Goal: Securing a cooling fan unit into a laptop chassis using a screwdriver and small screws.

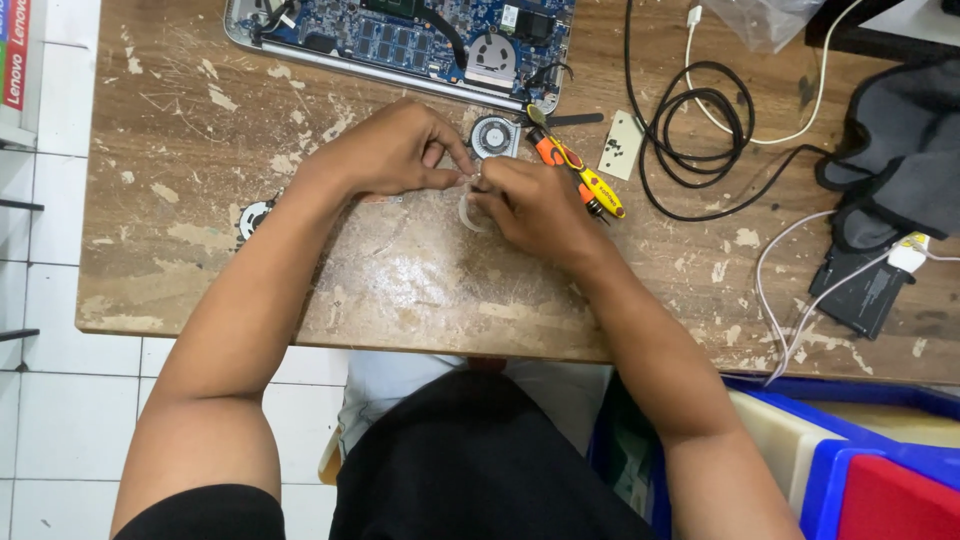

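Observation:
My left hand (392, 148) and my right hand (532, 205) meet over the middle of a worn wooden table (180, 200). Both pinch a small clear roll of tape (470, 212), which hangs partly hidden under my right fingers. Just beyond my fingertips lies a small round laptop fan (493, 135). An orange and yellow screwdriver (580, 175) lies right beside my right hand. An opened laptop (400, 40) with its blue circuit board exposed sits at the table's far edge.
A second small fan (254, 217) rests left of my left forearm. A black coiled cable (700, 130), white cables (790, 290), a white card with screws (621, 146), a black battery pack (865, 295) and grey cloth (900, 150) fill the right side. Blue bins (850, 460) stand below.

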